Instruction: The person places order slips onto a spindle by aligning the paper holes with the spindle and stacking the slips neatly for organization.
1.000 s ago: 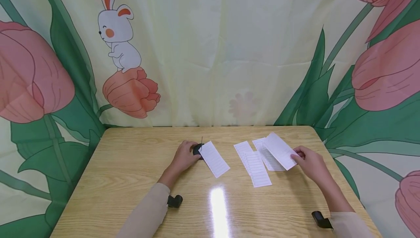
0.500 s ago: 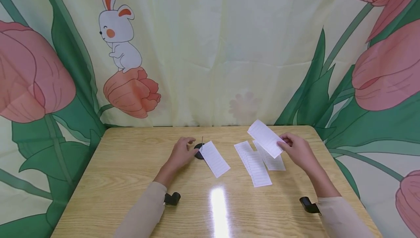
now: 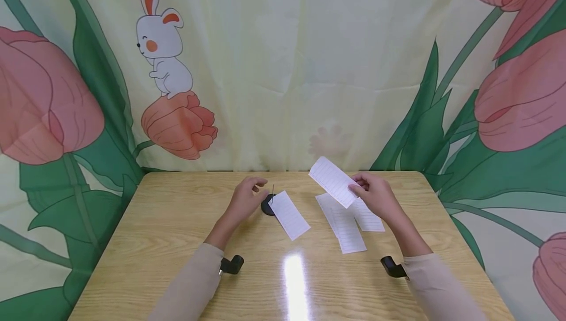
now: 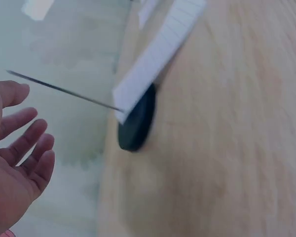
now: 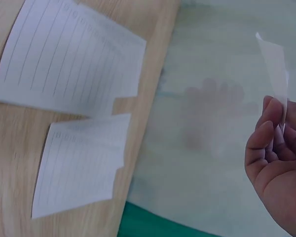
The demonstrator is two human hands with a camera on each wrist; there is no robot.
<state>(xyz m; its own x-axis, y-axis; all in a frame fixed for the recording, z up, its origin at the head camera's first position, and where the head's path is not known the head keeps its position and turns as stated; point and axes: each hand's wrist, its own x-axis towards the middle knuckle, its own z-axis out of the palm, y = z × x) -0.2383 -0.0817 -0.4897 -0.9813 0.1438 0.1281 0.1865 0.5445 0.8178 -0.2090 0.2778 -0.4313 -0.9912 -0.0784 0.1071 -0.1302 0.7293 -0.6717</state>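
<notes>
A paper spike with a round black base [image 3: 267, 205] and a thin upright metal rod [image 4: 64, 91] stands on the table. One lined paper slip [image 3: 289, 215] is pierced by the rod and lies slanting off the base. My left hand [image 3: 245, 197] hovers just left of the spike, fingers loosely bent and holding nothing. My right hand [image 3: 375, 194] pinches another lined paper slip [image 3: 332, 181] by its right edge, raised above the table. Below it, several lined slips [image 3: 349, 230] lie overlapping; the held one partly covers them in the head view.
The wooden table [image 3: 177, 242] ends at a curtain [image 3: 261, 65] printed with tulips and a rabbit. Black wrist cameras [image 3: 232, 265] stick out from both cuffs. A bright light reflection crosses the table's front.
My right hand has lifted the slip off the pile and carried it left toward the spike. My left hand has let go of the black base and drawn slightly back.
</notes>
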